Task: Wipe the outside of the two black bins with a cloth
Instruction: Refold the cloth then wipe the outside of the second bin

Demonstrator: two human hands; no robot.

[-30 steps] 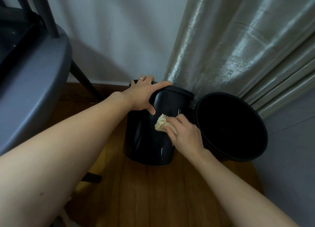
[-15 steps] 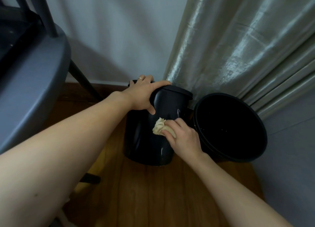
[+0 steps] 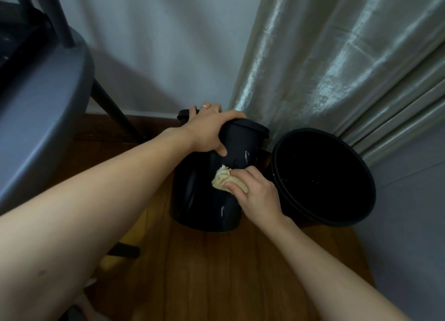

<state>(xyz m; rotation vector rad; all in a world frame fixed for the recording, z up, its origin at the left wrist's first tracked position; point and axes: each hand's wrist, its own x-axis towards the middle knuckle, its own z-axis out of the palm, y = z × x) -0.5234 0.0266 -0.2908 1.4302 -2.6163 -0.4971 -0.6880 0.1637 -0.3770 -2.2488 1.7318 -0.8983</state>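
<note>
fingers of our left hand (image 3: 209, 130) curl over the lidded bin (image 3: 204, 200)'s rim; our right hand (image 3: 255, 195) pinches the cloth (image 3: 222, 179) against its side, open bin (image 3: 322, 176) touching at three o'clock.

Two black bins stand on the floor: one lidded bin (image 3: 204, 200) and one open bin (image 3: 325, 176) just beside it. There is one cloth (image 3: 222, 179), one ring (image 3: 203, 107), and two hands, a left hand (image 3: 208, 130) and a right hand (image 3: 255, 193). One chair (image 3: 41, 118) and one curtain (image 3: 337, 55) complete the count.
</note>
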